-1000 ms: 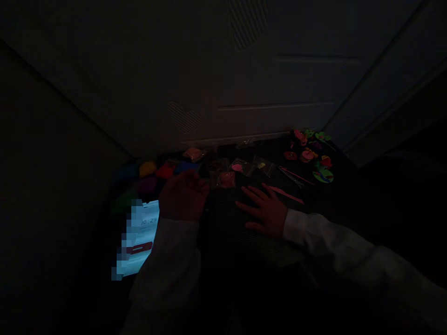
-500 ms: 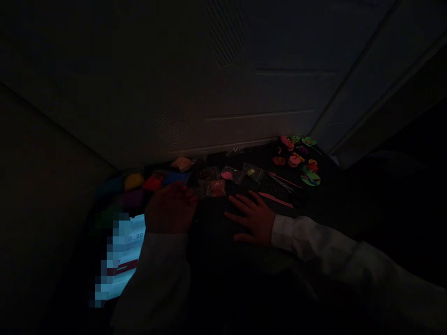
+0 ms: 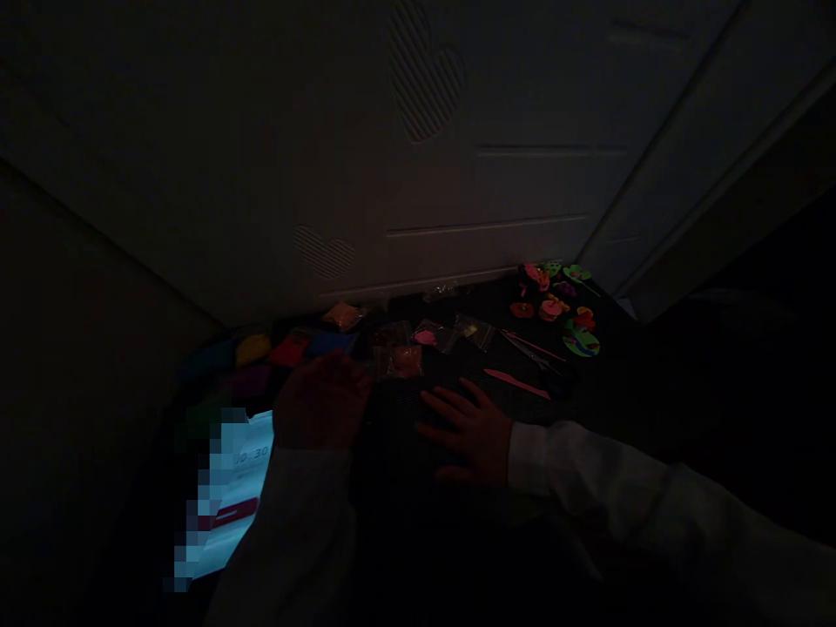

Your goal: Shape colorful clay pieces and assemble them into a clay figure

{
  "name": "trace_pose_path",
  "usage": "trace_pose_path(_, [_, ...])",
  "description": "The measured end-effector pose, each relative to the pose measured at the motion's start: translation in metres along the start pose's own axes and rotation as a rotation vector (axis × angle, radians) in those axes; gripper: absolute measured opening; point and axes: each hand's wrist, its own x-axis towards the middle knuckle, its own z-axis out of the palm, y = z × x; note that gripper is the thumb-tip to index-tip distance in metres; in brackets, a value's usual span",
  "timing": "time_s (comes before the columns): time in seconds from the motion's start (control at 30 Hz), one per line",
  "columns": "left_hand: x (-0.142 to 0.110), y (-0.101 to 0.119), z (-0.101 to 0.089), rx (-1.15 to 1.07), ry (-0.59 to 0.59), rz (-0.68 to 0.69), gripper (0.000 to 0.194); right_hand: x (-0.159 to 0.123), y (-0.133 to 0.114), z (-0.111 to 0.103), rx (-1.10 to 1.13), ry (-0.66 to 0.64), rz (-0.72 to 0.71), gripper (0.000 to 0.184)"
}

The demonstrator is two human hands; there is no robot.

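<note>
The scene is very dark. My right hand (image 3: pixel 467 431) lies flat with fingers spread on a dark ribbed mat (image 3: pixel 418 427). My left hand (image 3: pixel 320 402) rests at the mat's left edge, its fingers curled and dim; whether it holds anything is hidden. Just beyond my fingers lies a small clear bag with pinkish clay (image 3: pixel 405 359). More clear bags (image 3: pixel 450 333) lie behind it. A pink modelling tool (image 3: pixel 515 383) lies right of my right hand.
Coloured clay lumps (image 3: pixel 278 348) sit at the left back. Small finished clay figures (image 3: pixel 562 309) stand at the right back. A lit phone screen (image 3: pixel 225 501) glows at the lower left. A white panelled door (image 3: pixel 457 192) rises behind everything.
The view has shifted slightly, so everything sits a little lower and further left in the picture. Both hands stay in about the same places on the mat.
</note>
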Motion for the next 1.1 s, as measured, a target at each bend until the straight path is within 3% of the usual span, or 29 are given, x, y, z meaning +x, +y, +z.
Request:
trace_pose_path(0.13, [0.0002,0.0001,-0.0001,-0.004,0.008,0.004,0.019,0.0012,0.0018,-0.0002,-0.002,-0.006,0.067,0.063])
trace_pose_path(0.3, [0.0,0.0001,0.0016,0.0,0.032,-0.01,0.022,0.0008,0.0002,0.0019,0.005,-0.016,0.002,0.063])
trace_pose_path(0.47, [-0.0003,-0.0001,0.0019,-0.002,0.05,-0.007,0.024,0.0014,0.0024,0.0018,-0.009,-0.003,0.078,0.062])
trace_pose_path(0.63, [-0.0028,0.0014,0.0028,-0.009,0.022,-0.013,0.023,0.0004,-0.0013,0.001,0.013,-0.011,0.019,0.065])
trace_pose_path(1.1, [-0.0004,-0.0012,0.0012,0.0,0.037,0.002,0.02,0.0033,-0.001,-0.0004,0.017,0.001,0.098,0.063])
